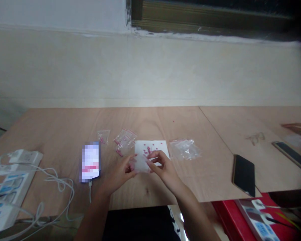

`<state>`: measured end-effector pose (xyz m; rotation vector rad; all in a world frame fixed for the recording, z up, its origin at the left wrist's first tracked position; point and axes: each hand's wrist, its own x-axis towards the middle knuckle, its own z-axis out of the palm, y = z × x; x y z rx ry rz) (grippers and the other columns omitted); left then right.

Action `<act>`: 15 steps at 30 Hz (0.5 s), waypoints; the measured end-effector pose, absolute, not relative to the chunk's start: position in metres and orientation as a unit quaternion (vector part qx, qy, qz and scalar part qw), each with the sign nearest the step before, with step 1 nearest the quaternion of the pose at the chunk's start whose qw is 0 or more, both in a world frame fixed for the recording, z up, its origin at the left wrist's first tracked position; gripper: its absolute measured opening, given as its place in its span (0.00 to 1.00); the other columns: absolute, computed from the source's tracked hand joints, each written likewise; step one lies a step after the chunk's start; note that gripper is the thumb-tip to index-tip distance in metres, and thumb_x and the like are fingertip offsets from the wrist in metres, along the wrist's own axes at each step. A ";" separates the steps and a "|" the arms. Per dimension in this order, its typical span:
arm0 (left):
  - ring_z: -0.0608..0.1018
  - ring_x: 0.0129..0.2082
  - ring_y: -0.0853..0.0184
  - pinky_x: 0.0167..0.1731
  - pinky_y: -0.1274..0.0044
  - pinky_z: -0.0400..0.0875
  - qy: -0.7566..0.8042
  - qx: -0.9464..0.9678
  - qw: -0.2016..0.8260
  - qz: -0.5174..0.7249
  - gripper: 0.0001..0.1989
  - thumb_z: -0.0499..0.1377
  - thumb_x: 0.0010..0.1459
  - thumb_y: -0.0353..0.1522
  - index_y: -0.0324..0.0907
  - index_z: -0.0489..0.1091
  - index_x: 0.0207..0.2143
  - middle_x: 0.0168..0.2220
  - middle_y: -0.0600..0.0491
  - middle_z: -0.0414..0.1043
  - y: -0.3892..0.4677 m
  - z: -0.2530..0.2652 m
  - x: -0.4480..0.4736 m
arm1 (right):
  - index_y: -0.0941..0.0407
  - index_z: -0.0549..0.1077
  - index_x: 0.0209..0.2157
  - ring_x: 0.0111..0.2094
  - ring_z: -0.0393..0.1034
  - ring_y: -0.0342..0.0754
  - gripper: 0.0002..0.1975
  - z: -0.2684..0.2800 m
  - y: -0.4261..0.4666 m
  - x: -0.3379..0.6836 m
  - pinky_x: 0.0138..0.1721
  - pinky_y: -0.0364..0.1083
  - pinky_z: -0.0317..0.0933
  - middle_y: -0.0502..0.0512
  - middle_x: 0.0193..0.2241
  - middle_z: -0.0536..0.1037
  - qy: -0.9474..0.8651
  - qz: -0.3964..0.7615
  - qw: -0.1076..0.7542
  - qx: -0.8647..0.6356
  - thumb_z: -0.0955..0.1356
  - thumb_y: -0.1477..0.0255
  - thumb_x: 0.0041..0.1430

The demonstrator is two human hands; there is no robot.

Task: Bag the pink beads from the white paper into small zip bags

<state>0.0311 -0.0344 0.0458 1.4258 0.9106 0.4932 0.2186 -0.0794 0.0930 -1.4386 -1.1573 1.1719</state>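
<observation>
A white sheet of paper (139, 147) lies on the table in front of me with several small pink pieces (148, 150) scattered on it. Over its near edge, a small clear plastic bag (141, 166) spans the gap between my hands, hard to make out against the white. My left hand (122, 172) pinches the bag's left side with thumb and fingers. On the other side my right hand (164, 166) has bent fingers and thumb at the bag's right edge, close to the pink pieces.
Small zip bags with pink pieces (125, 139) and another such bag (104, 136) lie behind my left hand. Clear bags (187, 149) sit right of the paper. A lit phone (90, 162), power strip (12, 187), cables and a dark phone (244, 174) are around.
</observation>
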 end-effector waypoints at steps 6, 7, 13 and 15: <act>0.67 0.24 0.73 0.23 0.81 0.61 0.429 0.608 0.631 0.220 0.31 0.60 0.50 0.32 0.42 0.53 0.55 0.24 0.60 0.62 -0.028 0.033 0.029 | 0.52 0.71 0.38 0.30 0.63 0.45 0.12 0.086 -0.094 0.219 0.27 0.43 0.59 0.55 0.35 0.68 -0.551 0.411 0.443 -0.576 0.69 0.68 0.49; 0.66 0.23 0.73 0.23 0.81 0.61 0.432 0.605 0.632 0.220 0.31 0.60 0.49 0.32 0.41 0.53 0.55 0.24 0.61 0.61 -0.026 0.031 0.030 | 0.52 0.72 0.38 0.29 0.63 0.45 0.12 0.081 -0.093 0.218 0.27 0.43 0.59 0.55 0.35 0.68 -0.552 0.402 0.441 -0.582 0.70 0.69 0.49; 0.69 0.26 0.72 0.24 0.80 0.64 0.447 0.595 0.631 0.220 0.33 0.61 0.47 0.32 0.40 0.54 0.55 0.31 0.56 0.66 -0.013 0.023 0.036 | 0.55 0.72 0.28 0.26 0.61 0.45 0.03 0.053 -0.075 0.222 0.28 0.44 0.57 0.53 0.28 0.69 -0.534 0.374 0.446 -0.613 0.67 0.71 0.52; 0.71 0.29 0.71 0.26 0.79 0.66 0.450 0.598 0.625 0.223 0.32 0.62 0.46 0.32 0.41 0.55 0.54 0.38 0.51 0.68 -0.007 0.022 0.038 | 0.55 0.71 0.26 0.26 0.61 0.44 0.03 0.047 -0.069 0.226 0.28 0.44 0.57 0.52 0.28 0.69 -0.527 0.375 0.439 -0.624 0.67 0.71 0.52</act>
